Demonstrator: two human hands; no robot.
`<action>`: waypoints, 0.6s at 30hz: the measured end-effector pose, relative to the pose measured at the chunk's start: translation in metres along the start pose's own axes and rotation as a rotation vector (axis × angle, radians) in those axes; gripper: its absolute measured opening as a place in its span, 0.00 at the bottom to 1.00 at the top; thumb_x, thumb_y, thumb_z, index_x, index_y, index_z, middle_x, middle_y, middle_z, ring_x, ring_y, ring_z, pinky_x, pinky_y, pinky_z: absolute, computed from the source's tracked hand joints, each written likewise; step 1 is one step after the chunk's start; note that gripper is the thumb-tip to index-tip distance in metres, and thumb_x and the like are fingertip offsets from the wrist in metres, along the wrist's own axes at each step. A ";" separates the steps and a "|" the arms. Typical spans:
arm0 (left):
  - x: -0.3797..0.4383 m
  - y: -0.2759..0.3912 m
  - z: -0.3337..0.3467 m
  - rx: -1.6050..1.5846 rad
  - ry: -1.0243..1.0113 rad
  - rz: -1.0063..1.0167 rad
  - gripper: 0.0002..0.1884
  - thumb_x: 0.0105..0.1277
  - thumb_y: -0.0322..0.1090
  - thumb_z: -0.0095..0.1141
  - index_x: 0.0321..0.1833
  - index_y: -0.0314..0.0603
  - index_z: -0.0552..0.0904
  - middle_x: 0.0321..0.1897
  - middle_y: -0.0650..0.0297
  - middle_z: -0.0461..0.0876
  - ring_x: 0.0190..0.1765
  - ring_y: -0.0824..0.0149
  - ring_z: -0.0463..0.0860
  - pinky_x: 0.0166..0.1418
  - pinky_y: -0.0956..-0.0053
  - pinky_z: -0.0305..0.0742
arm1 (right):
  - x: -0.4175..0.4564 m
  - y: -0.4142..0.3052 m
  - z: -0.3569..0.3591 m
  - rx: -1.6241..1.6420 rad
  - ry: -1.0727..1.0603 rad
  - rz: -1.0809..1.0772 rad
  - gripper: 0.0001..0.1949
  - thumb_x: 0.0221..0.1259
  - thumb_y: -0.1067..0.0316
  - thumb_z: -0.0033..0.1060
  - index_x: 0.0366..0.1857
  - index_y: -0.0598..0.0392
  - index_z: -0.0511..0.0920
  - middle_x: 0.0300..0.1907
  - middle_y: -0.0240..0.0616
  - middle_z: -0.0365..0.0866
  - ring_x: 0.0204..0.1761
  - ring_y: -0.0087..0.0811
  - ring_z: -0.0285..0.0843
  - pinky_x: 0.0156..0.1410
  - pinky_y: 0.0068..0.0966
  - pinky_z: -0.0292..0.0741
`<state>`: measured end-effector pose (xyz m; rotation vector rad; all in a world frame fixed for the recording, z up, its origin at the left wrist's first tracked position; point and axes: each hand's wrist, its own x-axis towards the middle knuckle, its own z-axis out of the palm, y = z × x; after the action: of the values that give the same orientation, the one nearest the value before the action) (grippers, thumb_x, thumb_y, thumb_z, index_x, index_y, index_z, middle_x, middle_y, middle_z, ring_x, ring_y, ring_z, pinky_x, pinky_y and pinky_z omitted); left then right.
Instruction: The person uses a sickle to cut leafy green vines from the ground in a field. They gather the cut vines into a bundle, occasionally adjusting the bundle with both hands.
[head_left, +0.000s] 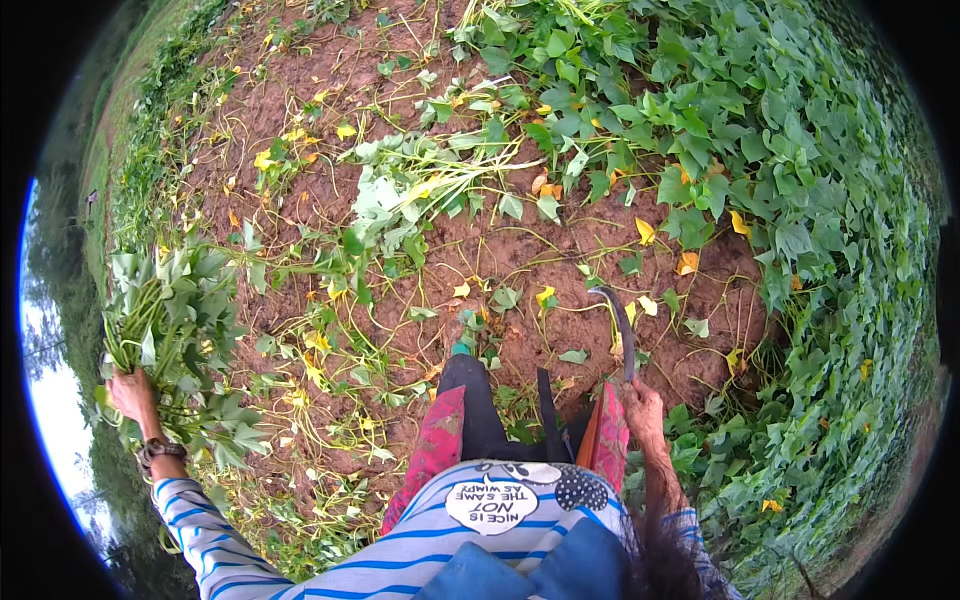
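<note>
My left hand (133, 397), with a watch (160, 451) on its wrist, grips a thick bunch of leafy green vine stems (176, 322) out to the left. The stems gather at the fist and the leaves spread on both sides of it. By my right thigh, my right hand (645, 411) is closed around a sickle (624, 330). Its dark curved blade points forward over the soil, the tip bending left; the handle is hidden in my fist. Ahead of me a heap of cut leafy stems (420, 184) lies on the ground, pale leaf undersides showing.
Dense standing vines (810, 210) with lobed leaves fill the right side. Reddish-brown soil (517, 247) before me carries trailing stems, scattered cut leaves and yellow leaves (264, 160). Low plants (161, 142) and trees (64, 225) stand along the far left.
</note>
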<state>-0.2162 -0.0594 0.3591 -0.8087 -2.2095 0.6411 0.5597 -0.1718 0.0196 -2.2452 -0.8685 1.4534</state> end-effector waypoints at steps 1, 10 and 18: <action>-0.023 0.010 -0.003 -0.063 -0.082 -0.051 0.24 0.54 0.43 0.54 0.54 0.43 0.75 0.46 0.52 0.80 0.58 0.53 0.72 0.62 0.60 0.67 | -0.001 0.004 -0.011 -0.002 -0.005 -0.005 0.16 0.63 0.64 0.52 0.53 0.57 0.76 0.18 0.22 0.66 0.20 0.14 0.60 0.23 0.17 0.61; -0.242 -0.028 -0.029 -0.454 -0.303 -0.382 0.20 0.48 0.42 0.56 0.42 0.36 0.80 0.36 0.47 0.82 0.38 0.50 0.81 0.44 0.58 0.75 | -0.001 0.125 -0.179 0.175 0.164 0.143 0.12 0.63 0.63 0.51 0.46 0.54 0.79 0.16 0.29 0.70 0.15 0.21 0.64 0.21 0.23 0.63; -0.375 -0.074 -0.129 -0.613 -0.280 -0.562 0.20 0.49 0.43 0.52 0.36 0.32 0.80 0.35 0.43 0.81 0.37 0.44 0.79 0.44 0.56 0.71 | -0.010 0.191 -0.319 0.552 0.199 0.231 0.06 0.65 0.65 0.48 0.42 0.51 0.72 0.13 0.25 0.61 0.09 0.20 0.56 0.12 0.21 0.54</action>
<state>0.0661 -0.3460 0.3261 -0.3383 -2.7680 -0.2281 0.9050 -0.3065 0.0539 -2.0511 -0.1192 1.3237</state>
